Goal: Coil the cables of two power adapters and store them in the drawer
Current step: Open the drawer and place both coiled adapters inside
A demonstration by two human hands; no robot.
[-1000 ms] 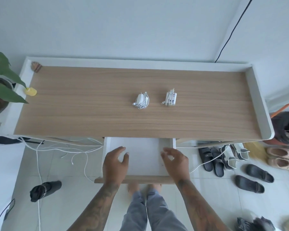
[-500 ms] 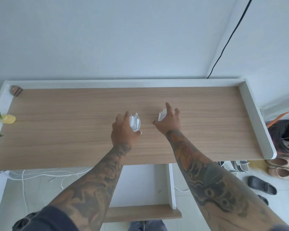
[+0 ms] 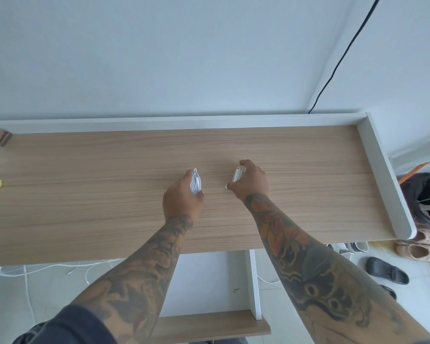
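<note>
- Nearest me, below the desk edge: the drawer (image 3: 255,284) stands pulled out, white inside with a wooden front panel; nothing of the task shows in the visible part of it yet.
- On the desk (image 3: 85,207), my left hand (image 3: 181,197) has its grip curled round the left power adapter (image 3: 196,182), whose white cable is wound about it in a bundle.
- Just to the right, my right hand (image 3: 250,181) pinches the right power adapter (image 3: 238,174), also wrapped in its cable; a small end of it pokes out by my thumb.
- Step in hand, as I judge it: coiling is done and pick-up is under way. Whether either bundle is clear of the desk I cannot tell.
- Next move: carry both back over the near edge and down into the drawer, keeping the coils pressed so they do not spring loose.
</note>
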